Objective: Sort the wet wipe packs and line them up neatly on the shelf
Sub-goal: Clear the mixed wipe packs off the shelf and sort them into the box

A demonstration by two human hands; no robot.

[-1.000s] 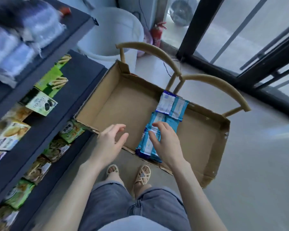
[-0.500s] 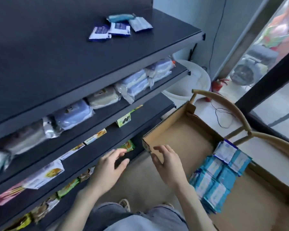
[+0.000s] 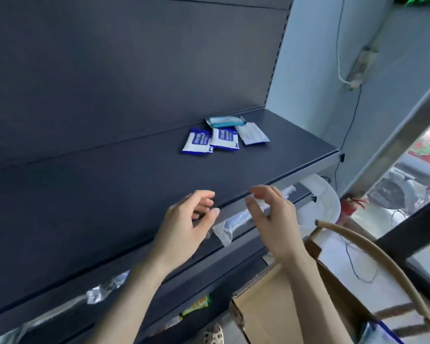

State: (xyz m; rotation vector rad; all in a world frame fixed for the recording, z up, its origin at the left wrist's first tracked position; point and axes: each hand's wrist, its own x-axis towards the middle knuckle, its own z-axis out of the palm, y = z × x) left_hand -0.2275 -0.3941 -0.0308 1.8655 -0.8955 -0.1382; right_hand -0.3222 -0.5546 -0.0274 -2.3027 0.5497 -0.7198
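On the top shelf [image 3: 109, 194], four wet wipe packs [image 3: 225, 139] lie in a loose cluster toward the right end, near the back panel. A teal pack [image 3: 225, 121] sits at the rear. Two blue-and-white packs [image 3: 197, 141] lie in front of it with their edges overlapping, and a pale pack [image 3: 251, 133] lies askew to their right. None is squared to the shelf's front edge and the kinds are mixed, so I judge the task to be at an early stage: some packs are delivered, but sorting and lining up are not yet done.

Both hands hang at the shelf's front edge, well short of the cluster. The left hand [image 3: 184, 227] has its fingers loosely curled with nothing in them. The right hand [image 3: 271, 219] is likewise relaxed and holds nothing.

At lower right stands the cardboard box [image 3: 271, 306], its inside mostly cut off by the frame. A blurred sliver of blue and white [image 3: 377, 333] at the bottom corner may be more packs waiting, though I cannot be sure.
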